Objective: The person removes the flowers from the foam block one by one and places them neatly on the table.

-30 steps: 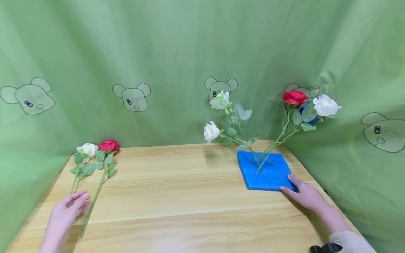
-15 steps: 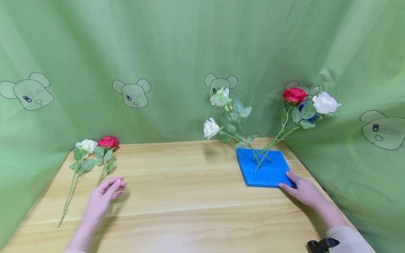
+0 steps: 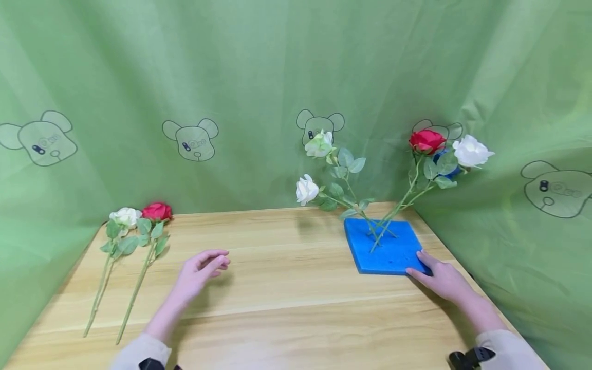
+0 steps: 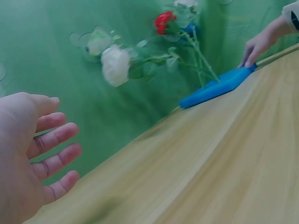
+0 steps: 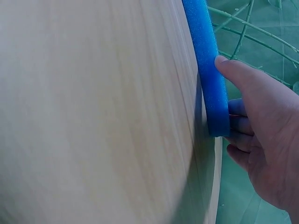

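Observation:
In the head view my left hand hovers over the table with loosely bent fingers, holding nothing. The left wrist view shows those fingers spread apart in the air. My right hand holds the near right corner of a blue foam board, thumb at the front edge and fingers along the side. Several roses stand tilted in the board: a red rose, a white rose, a mostly hidden blue one, and two pale ones, including a lower white rose leaning left.
At the far left a white rose and a red rose lie on the wooden table, stems toward me. A green curtain with bear drawings hangs behind and along both sides.
My left hand has moved right, away from the lying roses toward the table's middle. My right hand has stayed at the foam board's corner.

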{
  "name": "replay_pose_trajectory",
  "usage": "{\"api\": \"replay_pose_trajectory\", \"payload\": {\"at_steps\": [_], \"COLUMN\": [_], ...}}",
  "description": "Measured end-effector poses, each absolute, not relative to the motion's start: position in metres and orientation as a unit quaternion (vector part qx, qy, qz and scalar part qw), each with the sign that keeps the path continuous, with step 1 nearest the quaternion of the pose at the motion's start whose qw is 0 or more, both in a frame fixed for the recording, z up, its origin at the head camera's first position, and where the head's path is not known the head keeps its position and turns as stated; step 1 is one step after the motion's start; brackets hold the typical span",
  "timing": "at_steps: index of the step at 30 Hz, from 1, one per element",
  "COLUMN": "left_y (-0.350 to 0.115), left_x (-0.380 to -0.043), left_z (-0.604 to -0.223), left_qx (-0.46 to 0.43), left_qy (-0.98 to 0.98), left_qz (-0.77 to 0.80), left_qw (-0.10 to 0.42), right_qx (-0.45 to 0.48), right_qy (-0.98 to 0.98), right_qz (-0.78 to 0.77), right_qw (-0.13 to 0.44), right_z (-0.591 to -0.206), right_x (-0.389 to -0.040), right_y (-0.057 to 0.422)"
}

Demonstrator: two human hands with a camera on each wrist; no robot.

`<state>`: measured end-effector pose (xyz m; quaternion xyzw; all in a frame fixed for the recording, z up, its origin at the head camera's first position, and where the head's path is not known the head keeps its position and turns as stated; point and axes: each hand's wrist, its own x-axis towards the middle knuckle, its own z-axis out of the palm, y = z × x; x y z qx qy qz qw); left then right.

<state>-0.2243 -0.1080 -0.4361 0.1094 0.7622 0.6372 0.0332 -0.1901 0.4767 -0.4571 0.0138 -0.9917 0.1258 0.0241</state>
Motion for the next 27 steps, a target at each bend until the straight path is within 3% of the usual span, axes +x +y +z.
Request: {"api": "replay_pose_trajectory", "payload": {"at_steps": [27], "left_y": [0.048], "left_x": [-0.262], "left_z": [-0.420], "left_qx": [0.251], "left_qy": [0.738], "left_qz": [0.618], "left_qw": [0.103], "right_qx": [0.015], "right_qy": [-0.992], "right_qz": [0.119], "right_qw": [0.029], "right_z": [-0.454], "right_x": [-0.189], "right_y": [0.474]}}
